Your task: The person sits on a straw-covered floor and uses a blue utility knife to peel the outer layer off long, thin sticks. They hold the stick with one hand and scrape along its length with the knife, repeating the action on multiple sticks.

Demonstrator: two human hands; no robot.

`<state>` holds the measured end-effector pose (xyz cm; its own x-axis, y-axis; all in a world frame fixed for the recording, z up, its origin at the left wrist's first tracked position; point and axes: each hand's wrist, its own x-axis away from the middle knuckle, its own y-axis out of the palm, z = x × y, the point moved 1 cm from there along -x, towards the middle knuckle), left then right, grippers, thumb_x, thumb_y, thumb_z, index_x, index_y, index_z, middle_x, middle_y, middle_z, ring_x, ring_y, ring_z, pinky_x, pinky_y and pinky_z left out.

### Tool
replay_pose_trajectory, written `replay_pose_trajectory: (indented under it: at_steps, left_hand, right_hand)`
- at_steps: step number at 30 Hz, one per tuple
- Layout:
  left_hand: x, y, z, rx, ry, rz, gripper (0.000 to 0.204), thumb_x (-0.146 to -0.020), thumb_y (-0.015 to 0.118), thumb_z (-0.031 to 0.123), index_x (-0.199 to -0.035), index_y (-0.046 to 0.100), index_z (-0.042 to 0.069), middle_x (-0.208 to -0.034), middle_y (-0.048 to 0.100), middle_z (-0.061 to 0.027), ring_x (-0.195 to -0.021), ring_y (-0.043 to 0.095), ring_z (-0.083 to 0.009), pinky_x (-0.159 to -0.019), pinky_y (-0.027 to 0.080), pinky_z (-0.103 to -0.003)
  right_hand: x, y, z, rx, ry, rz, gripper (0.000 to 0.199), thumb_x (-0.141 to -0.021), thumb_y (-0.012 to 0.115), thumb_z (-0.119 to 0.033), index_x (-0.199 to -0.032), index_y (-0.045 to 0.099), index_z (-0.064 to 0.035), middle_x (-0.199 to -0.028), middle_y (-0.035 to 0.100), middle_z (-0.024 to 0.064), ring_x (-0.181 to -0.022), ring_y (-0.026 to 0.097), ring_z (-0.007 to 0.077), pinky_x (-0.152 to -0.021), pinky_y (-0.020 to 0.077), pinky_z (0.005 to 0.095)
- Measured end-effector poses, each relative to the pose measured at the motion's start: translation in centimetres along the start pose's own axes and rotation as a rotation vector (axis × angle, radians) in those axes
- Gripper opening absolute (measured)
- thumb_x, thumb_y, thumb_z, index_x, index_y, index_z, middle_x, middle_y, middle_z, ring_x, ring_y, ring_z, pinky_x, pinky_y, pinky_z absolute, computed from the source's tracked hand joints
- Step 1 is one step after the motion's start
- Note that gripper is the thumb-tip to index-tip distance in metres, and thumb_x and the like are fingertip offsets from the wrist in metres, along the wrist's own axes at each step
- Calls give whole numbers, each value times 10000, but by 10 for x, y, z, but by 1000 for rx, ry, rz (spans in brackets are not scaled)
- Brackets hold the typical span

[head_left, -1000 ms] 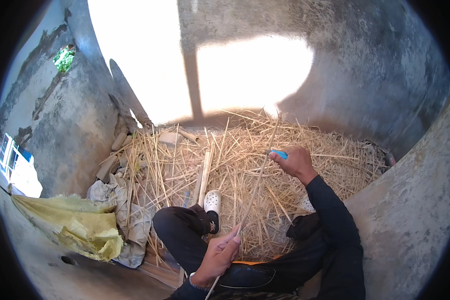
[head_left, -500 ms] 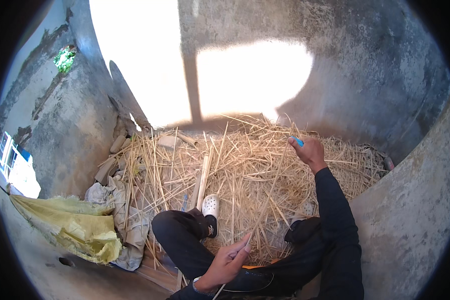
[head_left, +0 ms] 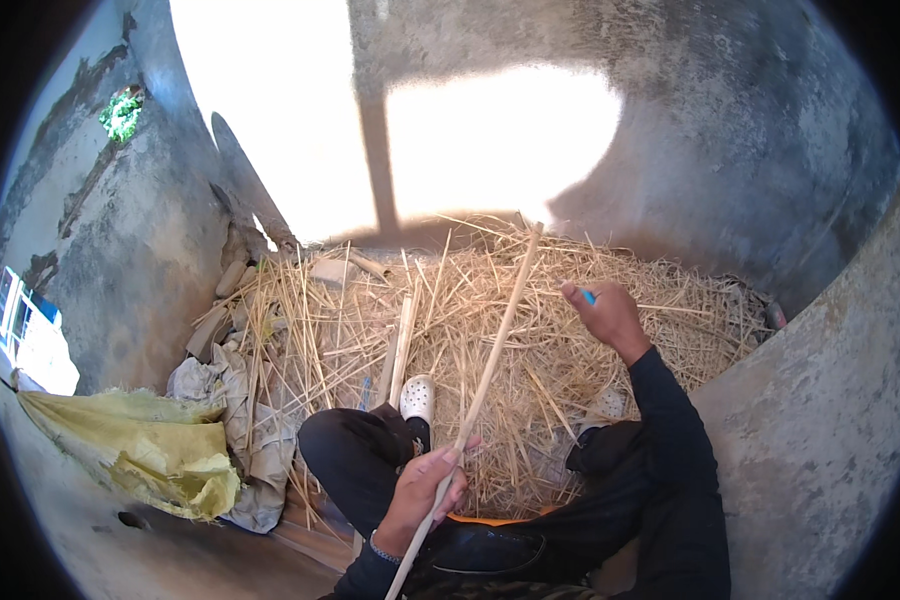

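My left hand is closed round a long pale strip of split bamboo or wood, which slants up and away from my lap. Its far end stands above the straw, left of my right hand, and its near end runs off the lower edge. My right hand is out to the right over the straw, fingers curled round a small blue object. Only a bit of blue shows by the thumb, perhaps a handle; the rest is hidden. The strip and my right hand look apart.
Loose shavings and strips are heaped on the floor against the concrete wall. Two longer pale slats lie by my light clog. A yellow sack and grey cloth lie to the left. A low wall rises at right.
The strip has swung up and left and now shows its broad side; before, it was thin-looking and reached toward my right hand. My left hand has turned. My right hand has shifted slightly.
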<state>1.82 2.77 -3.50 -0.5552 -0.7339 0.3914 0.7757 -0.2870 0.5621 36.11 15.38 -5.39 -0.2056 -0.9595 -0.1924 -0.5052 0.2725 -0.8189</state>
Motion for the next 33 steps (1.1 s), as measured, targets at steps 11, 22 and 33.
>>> replay_pose_trajectory:
  at_steps: [11,22,33]
  left_hand:
    - [1,-6,9,-170,86,12,436,-1037,406,272,-1324,466,-51,-686,603,-55,-399,408,-43,-463,366,-179]
    - [3,5,13,-209,108,58,417,-1030,420,241,-1313,486,-58,-637,577,-45,-379,368,-30,-442,346,-174]
    - [9,17,0,-208,83,17,424,-1026,441,214,-1354,447,-55,-588,460,19,-392,346,-21,-410,307,-166]
  right_hand:
    - [77,50,-84,39,-390,-147,708,-743,550,-768,-555,610,-89,-471,531,95,-455,578,296,-464,445,405]
    - [69,48,-83,19,-428,-75,710,-729,549,-784,-534,582,-101,-462,512,87,-428,556,275,-438,423,392]
    - [53,30,-63,47,-281,47,739,-758,496,-800,-574,641,-99,-453,529,86,-418,572,256,-419,422,388]
